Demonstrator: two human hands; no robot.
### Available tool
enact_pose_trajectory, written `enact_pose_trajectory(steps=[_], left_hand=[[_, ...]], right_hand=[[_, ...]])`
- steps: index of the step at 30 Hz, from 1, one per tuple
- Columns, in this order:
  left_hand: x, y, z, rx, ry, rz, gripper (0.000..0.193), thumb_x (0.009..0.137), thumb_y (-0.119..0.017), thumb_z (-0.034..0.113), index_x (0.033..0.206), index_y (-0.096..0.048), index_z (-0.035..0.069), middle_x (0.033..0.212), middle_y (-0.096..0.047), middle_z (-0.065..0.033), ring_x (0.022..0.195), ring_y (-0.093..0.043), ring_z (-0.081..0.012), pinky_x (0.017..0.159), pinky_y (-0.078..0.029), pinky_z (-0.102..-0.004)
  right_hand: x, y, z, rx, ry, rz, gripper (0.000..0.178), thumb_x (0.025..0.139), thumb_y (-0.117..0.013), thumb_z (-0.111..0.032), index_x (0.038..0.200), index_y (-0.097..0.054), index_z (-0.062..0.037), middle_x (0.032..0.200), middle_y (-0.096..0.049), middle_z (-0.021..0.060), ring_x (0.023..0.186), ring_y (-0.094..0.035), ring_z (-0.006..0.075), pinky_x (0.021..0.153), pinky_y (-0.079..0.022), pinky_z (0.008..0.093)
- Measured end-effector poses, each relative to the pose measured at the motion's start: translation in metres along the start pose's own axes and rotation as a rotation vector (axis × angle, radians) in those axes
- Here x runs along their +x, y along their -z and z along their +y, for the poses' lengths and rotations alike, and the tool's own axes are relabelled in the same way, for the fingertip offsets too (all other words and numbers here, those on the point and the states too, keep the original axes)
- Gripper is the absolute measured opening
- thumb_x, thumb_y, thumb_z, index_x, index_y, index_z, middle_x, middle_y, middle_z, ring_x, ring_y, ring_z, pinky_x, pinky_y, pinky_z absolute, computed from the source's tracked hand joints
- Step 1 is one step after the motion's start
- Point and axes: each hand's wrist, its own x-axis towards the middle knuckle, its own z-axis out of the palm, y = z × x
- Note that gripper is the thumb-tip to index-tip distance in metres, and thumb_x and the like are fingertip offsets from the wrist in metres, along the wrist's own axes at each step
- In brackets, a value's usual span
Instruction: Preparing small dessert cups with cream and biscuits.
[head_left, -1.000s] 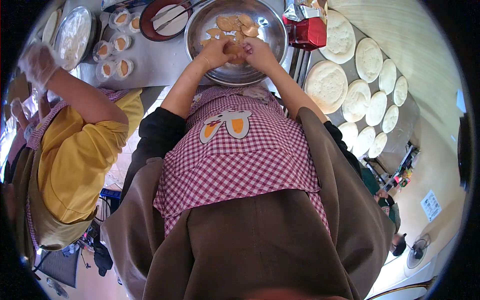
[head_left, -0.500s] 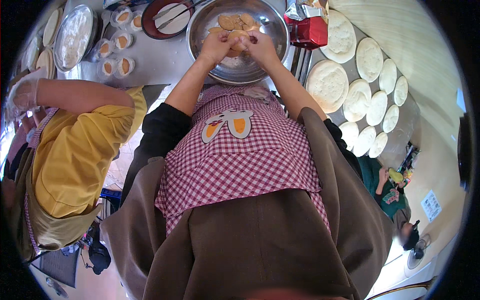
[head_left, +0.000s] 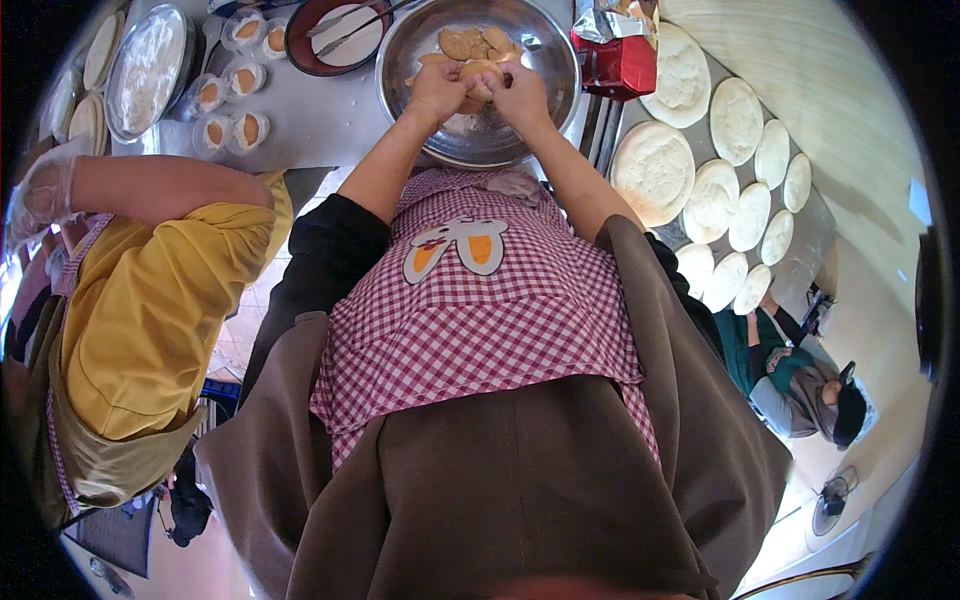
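Observation:
My left hand [head_left: 438,92] and my right hand [head_left: 522,98] meet over a wide steel mixing bowl [head_left: 548,55]. Between them, the fingertips of both pinch a round, flat, tan-brown cake piece [head_left: 482,70]. More brown cake pieces [head_left: 465,43] lie in the bowl beyond my fingers, along with some pale crumbs or powder at its bottom. My fingers partly cover the held piece, so whether it is whole or split cannot be made out.
A dark red bowl [head_left: 300,45] with white contents and tongs stands left, near small clear cups [head_left: 246,130] with brown rounds. Right are a red package [head_left: 620,68] and a tray of pale flat rounds [head_left: 653,172]. A gloved co-worker in a yellow sleeve [head_left: 160,310] is close on my left.
Both my hands keep their pinch on the cake piece, with only slight finger movement. At the far right, another person has shifted and now reaches toward the tray's end.

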Motion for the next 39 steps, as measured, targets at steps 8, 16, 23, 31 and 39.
enact_pose_trajectory(steps=[8, 16, 23, 31, 39], left_hand=[[0.012, 0.0, -0.017, 0.054, -0.013, 0.067, 0.027, 0.085, -0.065, 0.008, 0.107, -0.062, -0.007, 0.094, -0.068, -0.0107, 0.08, -0.064, -0.0142, 0.07, -0.052, -0.0249], [0.017, -0.005, -0.023, -0.005, 0.001, 0.073, 0.021, 0.084, -0.065, 0.006, 0.102, -0.063, -0.006, 0.091, -0.067, -0.01, 0.078, -0.064, -0.0131, 0.066, -0.052, -0.0245], [0.021, -0.004, -0.033, 0.023, -0.014, 0.127, 0.021, 0.083, -0.066, 0.007, 0.1, -0.064, -0.006, 0.087, -0.067, -0.0083, 0.075, -0.063, -0.0135, 0.064, -0.051, -0.0261], [0.016, -0.004, -0.023, 0.042, 0.055, 0.081, 0.024, 0.084, -0.067, 0.01, 0.101, -0.063, -0.006, 0.088, -0.066, -0.0109, 0.077, -0.064, -0.0157, 0.065, -0.053, -0.027], [0.003, 0.005, -0.004, -0.429, 0.203, -0.175, 0.031, 0.092, -0.059, 0.016, 0.111, -0.054, -0.008, 0.103, -0.062, -0.0154, 0.088, -0.066, -0.0247, 0.075, -0.059, -0.035]], right_hand=[[0.002, 0.0, -0.005, -0.035, -0.007, -0.017, 0.028, 0.079, -0.07, -0.027, 0.093, -0.068, -0.0017, 0.073, -0.065, 0.0149, 0.065, -0.063, 0.0243, 0.062, -0.048, 0.0347], [0.0, 0.002, -0.009, -0.034, -0.072, -0.032, 0.029, 0.078, -0.071, -0.026, 0.092, -0.068, -0.0016, 0.08, -0.066, 0.0176, 0.074, -0.064, 0.0305, 0.069, -0.049, 0.0389], [0.0, 0.002, -0.015, -0.003, -0.108, -0.062, 0.024, 0.079, -0.069, -0.024, 0.089, -0.067, -0.002, 0.084, -0.066, 0.02, 0.081, -0.064, 0.0347, 0.074, -0.049, 0.0415], [0.001, 0.001, -0.007, -0.018, -0.064, -0.059, 0.024, 0.08, -0.067, -0.024, 0.088, -0.067, -0.0019, 0.083, -0.066, 0.0203, 0.08, -0.064, 0.0357, 0.072, -0.049, 0.0413], [0.007, 0.001, 0.031, 0.31, -0.195, -0.202, 0.025, 0.085, -0.062, -0.022, 0.094, -0.066, 0.001, 0.08, -0.066, 0.0172, 0.074, -0.064, 0.0244, 0.07, -0.051, 0.0364]])
